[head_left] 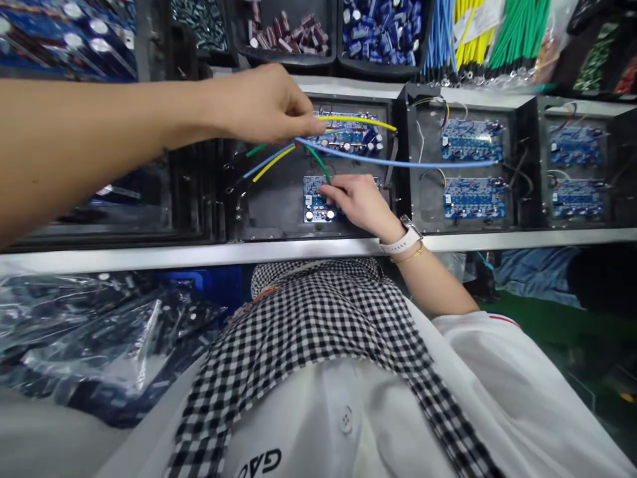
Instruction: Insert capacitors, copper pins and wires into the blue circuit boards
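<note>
My left hand (271,103) reaches in from the left, its fingers pinched at a small bundle of coloured wires above the black tray (269,206). From that bundle a long blue wire (398,162) and a yellow wire (358,119) run to the right; shorter ends stick out to the lower left. My right hand (358,202), with a watch on the wrist, pinches a green wire (321,162) over the lower blue circuit board (311,199), partly covering the board. Behind the wires lies an upper circuit board (371,139) with round capacitors.
More black trays with paired circuit boards (472,199) stand to the right. Bins of blue capacitors (383,30) and brown capacitors (293,33) line the back, beside bundled green wires (520,33). A metal edge (298,251) runs along the front.
</note>
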### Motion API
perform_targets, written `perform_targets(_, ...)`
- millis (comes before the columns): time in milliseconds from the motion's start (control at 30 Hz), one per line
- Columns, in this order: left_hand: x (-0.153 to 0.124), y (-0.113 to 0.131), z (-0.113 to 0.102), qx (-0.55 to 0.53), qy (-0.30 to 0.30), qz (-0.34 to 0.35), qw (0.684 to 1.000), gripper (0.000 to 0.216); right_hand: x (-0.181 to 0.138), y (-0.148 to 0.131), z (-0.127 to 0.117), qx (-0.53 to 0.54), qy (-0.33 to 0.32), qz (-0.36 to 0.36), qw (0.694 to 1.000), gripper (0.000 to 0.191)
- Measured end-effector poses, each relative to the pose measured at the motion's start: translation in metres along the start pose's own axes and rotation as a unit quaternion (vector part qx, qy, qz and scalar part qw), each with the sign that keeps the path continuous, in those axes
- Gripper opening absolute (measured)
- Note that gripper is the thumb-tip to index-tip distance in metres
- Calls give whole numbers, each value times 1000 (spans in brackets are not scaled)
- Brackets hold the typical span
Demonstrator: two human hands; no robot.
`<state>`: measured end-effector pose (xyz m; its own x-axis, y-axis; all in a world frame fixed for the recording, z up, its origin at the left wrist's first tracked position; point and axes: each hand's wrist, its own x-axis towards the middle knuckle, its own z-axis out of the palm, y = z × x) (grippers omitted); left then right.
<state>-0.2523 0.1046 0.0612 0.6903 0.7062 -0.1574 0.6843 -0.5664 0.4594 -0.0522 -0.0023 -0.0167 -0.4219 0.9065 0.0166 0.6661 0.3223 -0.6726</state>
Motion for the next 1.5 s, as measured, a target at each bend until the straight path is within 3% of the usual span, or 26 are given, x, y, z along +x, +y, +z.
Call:
perform_targets(167,9,-10,12,-19,-61,2,998,50,0,6,9,3,-8,18,1000,32)
perform_targets(567,4,-22,15,73,-48,31,996,47,-8,0,21,-44,-7,4,999,25)
perform_targets(667,1,-19,14,90,-55,22,994,46,-17,2,9,-83,77,14,993,23)
perform_targets(767,-2,-16,12,152,-68,22,986,43,-18,13,-10,-201,183,73,959,34)
perform_targets(867,-4,-16,12,241,-77,43,967,41,-11,26,-28,-261,149,81,950,30)
perform_targets(967,-5,-19,12,334,-85,55,937,47,-10,30,-37,-219,121,59,966,25)
perform_targets(1033,-6,-21,12,366,-94,47,925,52,-15,27,-37,-125,114,49,984,23)
perform_targets(1133,-6,-23,14,351,-113,12,929,58,-25,24,-27,44,82,65,994,24)
perform_targets(1200,-6,-25,17,336,-111,11,935,61,-27,25,-18,103,67,76,989,24)
perform_targets(1367,-3,-29,30,306,-43,85,947,62,-25,25,-5,87,65,65,992,21)
perform_targets(1500,3,-24,36,271,-66,-16,960,60,-25,21,-6,47,54,66,995,20)
